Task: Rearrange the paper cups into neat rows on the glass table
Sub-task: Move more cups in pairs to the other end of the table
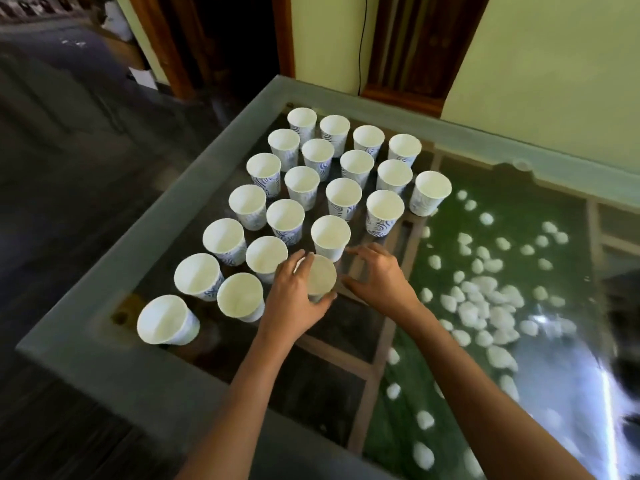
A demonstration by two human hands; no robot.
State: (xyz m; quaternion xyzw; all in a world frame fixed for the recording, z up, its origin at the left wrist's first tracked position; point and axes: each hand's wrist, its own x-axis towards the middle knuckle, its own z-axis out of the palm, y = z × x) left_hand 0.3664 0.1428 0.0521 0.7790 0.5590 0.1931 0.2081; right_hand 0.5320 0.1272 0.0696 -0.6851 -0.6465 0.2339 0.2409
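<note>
Several white paper cups with blue wavy print stand upright in slanted rows on the glass table (221, 140), from the far cup (302, 120) down to the nearest cup (162, 320) by the table's left corner. My left hand (294, 299) grips one cup (322, 277) at the near end of the third row, fingers and thumb curled round its side. My right hand (377, 275) hovers just right of that cup with fingers loosely curved, holding nothing. One cup (431, 192) stands apart at the right of the group.
The table has a wide grey frame (104, 355). Under the glass lie white pebbles (485, 299) on green, with wooden slats (381, 344). Beyond are a dark floor (69, 133), a dark doorway (242, 46) and a pale green wall (554, 81).
</note>
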